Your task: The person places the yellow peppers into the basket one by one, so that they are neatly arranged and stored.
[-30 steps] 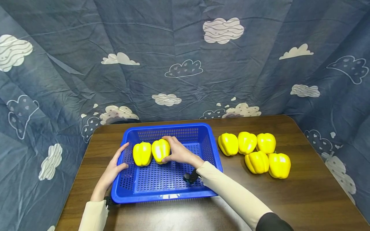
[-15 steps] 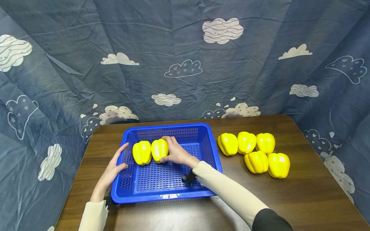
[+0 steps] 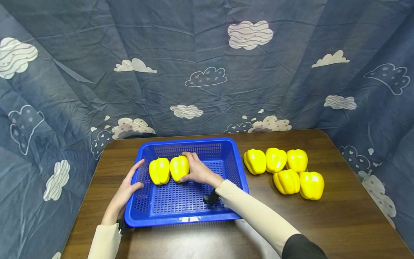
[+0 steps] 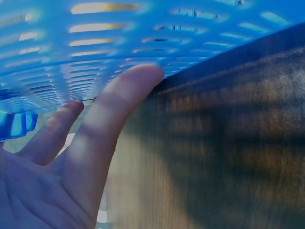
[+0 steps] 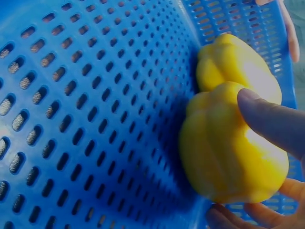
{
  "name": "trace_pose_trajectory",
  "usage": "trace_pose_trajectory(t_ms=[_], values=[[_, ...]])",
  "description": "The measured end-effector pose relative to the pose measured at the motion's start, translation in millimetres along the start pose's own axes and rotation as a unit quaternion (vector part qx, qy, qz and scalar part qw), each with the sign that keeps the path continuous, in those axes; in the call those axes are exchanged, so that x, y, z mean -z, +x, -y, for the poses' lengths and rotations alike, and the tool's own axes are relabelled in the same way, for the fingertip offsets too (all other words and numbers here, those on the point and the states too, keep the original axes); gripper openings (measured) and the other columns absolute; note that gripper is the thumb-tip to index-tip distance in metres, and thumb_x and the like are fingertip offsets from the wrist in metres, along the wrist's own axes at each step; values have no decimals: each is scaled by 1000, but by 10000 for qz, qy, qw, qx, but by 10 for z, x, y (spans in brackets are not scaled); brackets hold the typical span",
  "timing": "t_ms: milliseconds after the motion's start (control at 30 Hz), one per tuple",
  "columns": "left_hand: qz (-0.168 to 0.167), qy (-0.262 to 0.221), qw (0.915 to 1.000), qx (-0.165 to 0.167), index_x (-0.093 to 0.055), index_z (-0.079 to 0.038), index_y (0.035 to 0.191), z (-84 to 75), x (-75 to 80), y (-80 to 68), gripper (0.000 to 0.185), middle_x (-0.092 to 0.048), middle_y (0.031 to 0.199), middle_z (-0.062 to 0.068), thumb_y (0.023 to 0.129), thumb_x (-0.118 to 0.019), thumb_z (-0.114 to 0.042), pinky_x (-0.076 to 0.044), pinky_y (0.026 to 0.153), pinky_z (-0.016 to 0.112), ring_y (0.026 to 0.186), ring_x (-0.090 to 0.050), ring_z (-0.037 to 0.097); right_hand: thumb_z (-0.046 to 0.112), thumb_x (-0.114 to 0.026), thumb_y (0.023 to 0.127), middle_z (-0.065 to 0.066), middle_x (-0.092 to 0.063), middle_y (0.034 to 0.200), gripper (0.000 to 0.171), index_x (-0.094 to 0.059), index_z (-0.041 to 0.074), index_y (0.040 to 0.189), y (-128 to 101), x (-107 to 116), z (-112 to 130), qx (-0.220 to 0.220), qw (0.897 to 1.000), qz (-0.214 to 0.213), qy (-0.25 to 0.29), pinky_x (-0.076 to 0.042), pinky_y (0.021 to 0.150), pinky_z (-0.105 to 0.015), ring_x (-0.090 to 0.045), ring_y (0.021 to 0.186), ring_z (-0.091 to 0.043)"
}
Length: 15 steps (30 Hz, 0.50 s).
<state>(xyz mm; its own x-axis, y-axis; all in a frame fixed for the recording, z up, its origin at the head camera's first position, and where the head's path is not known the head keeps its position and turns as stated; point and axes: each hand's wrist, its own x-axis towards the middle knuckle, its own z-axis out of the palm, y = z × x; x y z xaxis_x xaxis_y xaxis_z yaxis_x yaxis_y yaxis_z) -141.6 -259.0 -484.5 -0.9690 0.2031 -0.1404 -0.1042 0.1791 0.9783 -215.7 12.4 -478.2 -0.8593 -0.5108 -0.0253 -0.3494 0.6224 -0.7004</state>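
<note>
In the head view, a blue plastic basket (image 3: 181,220) with slotted walls stands on the table. My left hand (image 3: 127,187) holds its left rim, thumb over the edge; in the left wrist view, fingers (image 4: 112,109) of that hand lie along the outside of the slotted wall. My right hand (image 3: 200,171) reaches into the basket and grips a yellow bell pepper (image 3: 179,169), thumb on one side and fingers on the other. Just left of it sits another yellow bell pepper (image 3: 159,172). In the right wrist view, the gripped pepper (image 5: 228,148) partly covers the other pepper (image 5: 238,62).
Several more yellow bell peppers (image 3: 276,160) stand in a cluster on the brown wooden table (image 3: 352,212), right of the basket. A dark blue curtain (image 3: 207,46) with cloud prints hangs behind the table and at both sides.
The gripped pepper and my right hand have shifted very slightly left over the last second. My left hand has stayed at the rim.
</note>
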Motion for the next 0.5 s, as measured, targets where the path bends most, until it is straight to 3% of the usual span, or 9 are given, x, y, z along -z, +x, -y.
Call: trace_pose_trajectory(t_ms=[267,500], values=[[4,-8,10000,-6,-16,-21,153,-1,4,9,75,-2,157,18,88,-42,4,-36,93,65,131,-24,52,18,-82,73,-23,-38,137,89,-31,5,145,-47,193,80,-181,9998,40,46,-39,101,-46,-45,122,-33],[-15,-28,10000,23,-16,-21,153,10,-2,14,76,-2,157,18,87,-42,5,-37,93,65,131,-25,52,18,-80,76,-23,-35,142,86,-30,3,145,-139,426,81,12,9995,-161,275,-37,103,-46,-43,125,-37]])
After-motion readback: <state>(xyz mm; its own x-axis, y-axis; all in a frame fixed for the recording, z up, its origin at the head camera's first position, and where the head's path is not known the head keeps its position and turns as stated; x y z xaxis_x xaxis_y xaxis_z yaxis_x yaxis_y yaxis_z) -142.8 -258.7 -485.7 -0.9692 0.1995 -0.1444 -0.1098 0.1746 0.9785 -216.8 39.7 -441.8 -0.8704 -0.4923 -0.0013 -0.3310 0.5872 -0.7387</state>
